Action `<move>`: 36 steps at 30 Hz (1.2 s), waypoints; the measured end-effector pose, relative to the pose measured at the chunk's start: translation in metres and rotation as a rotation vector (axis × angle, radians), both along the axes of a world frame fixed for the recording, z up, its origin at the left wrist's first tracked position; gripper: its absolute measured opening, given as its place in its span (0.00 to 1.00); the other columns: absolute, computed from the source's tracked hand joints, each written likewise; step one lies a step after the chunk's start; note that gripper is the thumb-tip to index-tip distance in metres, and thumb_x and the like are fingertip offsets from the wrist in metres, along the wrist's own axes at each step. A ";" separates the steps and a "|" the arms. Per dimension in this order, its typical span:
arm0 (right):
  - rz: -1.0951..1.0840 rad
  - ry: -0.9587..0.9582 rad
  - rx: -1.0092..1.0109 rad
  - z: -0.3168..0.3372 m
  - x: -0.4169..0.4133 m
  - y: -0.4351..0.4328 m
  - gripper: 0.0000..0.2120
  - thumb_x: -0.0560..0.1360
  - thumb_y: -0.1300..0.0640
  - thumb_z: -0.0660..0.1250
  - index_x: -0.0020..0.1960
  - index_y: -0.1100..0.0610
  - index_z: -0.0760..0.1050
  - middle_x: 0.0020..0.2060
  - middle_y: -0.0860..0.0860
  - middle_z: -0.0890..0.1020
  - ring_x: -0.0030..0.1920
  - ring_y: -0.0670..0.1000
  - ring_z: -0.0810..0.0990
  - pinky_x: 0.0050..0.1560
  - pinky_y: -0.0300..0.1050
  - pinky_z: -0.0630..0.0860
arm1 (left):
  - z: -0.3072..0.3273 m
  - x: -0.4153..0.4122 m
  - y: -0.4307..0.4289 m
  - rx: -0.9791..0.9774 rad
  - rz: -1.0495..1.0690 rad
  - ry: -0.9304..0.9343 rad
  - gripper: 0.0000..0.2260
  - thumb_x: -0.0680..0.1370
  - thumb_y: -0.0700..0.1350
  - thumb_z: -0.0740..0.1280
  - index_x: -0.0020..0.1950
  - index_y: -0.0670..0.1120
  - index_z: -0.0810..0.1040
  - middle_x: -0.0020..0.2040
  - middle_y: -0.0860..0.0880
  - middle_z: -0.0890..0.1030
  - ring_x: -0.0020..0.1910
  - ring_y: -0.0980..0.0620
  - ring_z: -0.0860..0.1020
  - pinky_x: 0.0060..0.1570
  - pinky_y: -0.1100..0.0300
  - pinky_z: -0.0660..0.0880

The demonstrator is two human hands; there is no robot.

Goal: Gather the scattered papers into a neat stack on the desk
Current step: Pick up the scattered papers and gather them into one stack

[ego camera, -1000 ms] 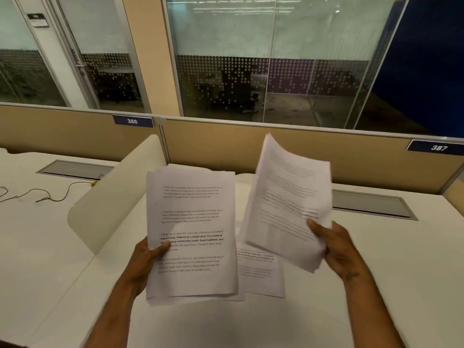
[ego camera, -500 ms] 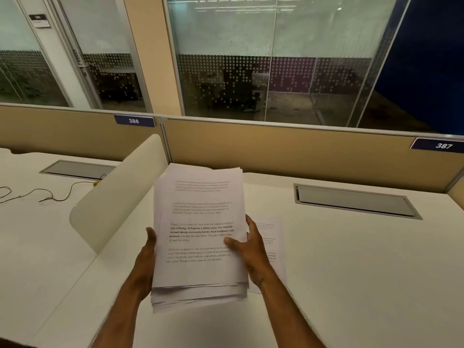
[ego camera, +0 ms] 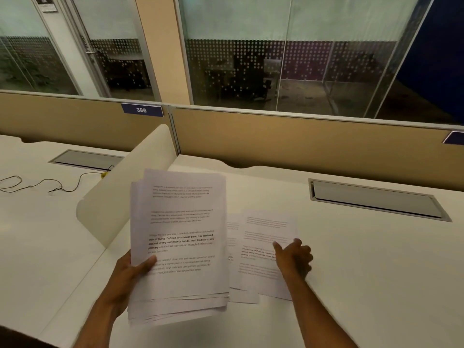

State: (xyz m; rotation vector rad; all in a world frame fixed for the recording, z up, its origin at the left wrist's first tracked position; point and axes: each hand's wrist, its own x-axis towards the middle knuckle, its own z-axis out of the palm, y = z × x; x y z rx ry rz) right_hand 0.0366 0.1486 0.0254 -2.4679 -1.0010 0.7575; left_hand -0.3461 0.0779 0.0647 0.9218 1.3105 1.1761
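Both bare forearms rise from the bottom edge of the frame. The left hand (ego camera: 130, 272), lower centre-left, is clamped on a paper stack (ego camera: 179, 247), thumb across its face (fingers hidden behind). The right hand (ego camera: 293, 259), centre-right, rests palm-down, fingers curled, on loose sheets (ego camera: 263, 237).

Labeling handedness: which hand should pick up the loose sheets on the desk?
Right hand: it rests on the loose white printed sheets. Left hand is occupied gripping the thick white paper stack.

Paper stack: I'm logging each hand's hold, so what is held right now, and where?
The left hand holds the paper stack at its lower left edge. The right hand rests on loose sheets; grip unclear.
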 end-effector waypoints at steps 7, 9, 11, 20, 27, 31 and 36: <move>-0.099 0.066 -0.147 -0.030 0.008 0.006 0.35 0.69 0.50 0.77 0.68 0.62 0.64 0.64 0.63 0.72 0.62 0.63 0.74 0.61 0.58 0.74 | -0.010 -0.033 -0.012 -0.041 0.066 0.007 0.18 0.70 0.45 0.79 0.59 0.50 0.83 0.56 0.42 0.88 0.51 0.38 0.87 0.43 0.49 0.85; -0.140 0.187 -0.156 -0.027 0.015 0.010 0.30 0.70 0.56 0.76 0.66 0.64 0.69 0.61 0.63 0.77 0.60 0.64 0.77 0.62 0.57 0.75 | -0.012 -0.037 -0.014 -0.037 0.078 -0.007 0.18 0.71 0.43 0.76 0.60 0.49 0.82 0.56 0.42 0.88 0.51 0.39 0.87 0.43 0.50 0.85; -0.130 0.302 -0.105 -0.023 0.023 0.014 0.25 0.69 0.61 0.76 0.63 0.67 0.76 0.58 0.64 0.82 0.58 0.63 0.81 0.60 0.56 0.78 | -0.012 -0.039 -0.015 -0.035 0.083 -0.017 0.18 0.71 0.42 0.74 0.61 0.48 0.81 0.56 0.42 0.87 0.52 0.38 0.87 0.43 0.50 0.85; -0.029 1.083 0.218 0.007 0.001 0.015 0.21 0.73 0.72 0.71 0.65 0.72 0.74 0.62 0.68 0.79 0.63 0.68 0.78 0.67 0.65 0.72 | -0.005 -0.052 -0.020 0.003 0.101 -0.025 0.17 0.73 0.39 0.72 0.62 0.44 0.81 0.55 0.40 0.87 0.51 0.38 0.87 0.42 0.51 0.85; 0.148 0.172 -0.066 -0.034 -0.078 0.002 0.30 0.68 0.51 0.79 0.63 0.64 0.73 0.62 0.61 0.76 0.62 0.62 0.76 0.58 0.53 0.79 | -0.013 -0.068 -0.030 -0.003 0.131 -0.019 0.20 0.72 0.41 0.74 0.64 0.45 0.80 0.57 0.40 0.87 0.52 0.37 0.86 0.44 0.49 0.85; 0.158 -0.038 -0.088 -0.034 -0.103 -0.005 0.30 0.70 0.51 0.77 0.64 0.60 0.68 0.62 0.60 0.70 0.61 0.60 0.73 0.55 0.54 0.80 | -0.016 -0.073 -0.036 -0.020 0.160 -0.031 0.18 0.71 0.40 0.74 0.61 0.45 0.81 0.56 0.39 0.87 0.51 0.36 0.87 0.43 0.49 0.85; 0.030 0.165 -0.165 -0.030 -0.098 0.004 0.28 0.72 0.57 0.74 0.66 0.61 0.65 0.61 0.61 0.76 0.59 0.61 0.78 0.61 0.57 0.76 | -0.016 -0.068 -0.036 -0.021 0.133 -0.064 0.15 0.71 0.40 0.74 0.58 0.47 0.84 0.55 0.39 0.87 0.50 0.36 0.87 0.42 0.49 0.85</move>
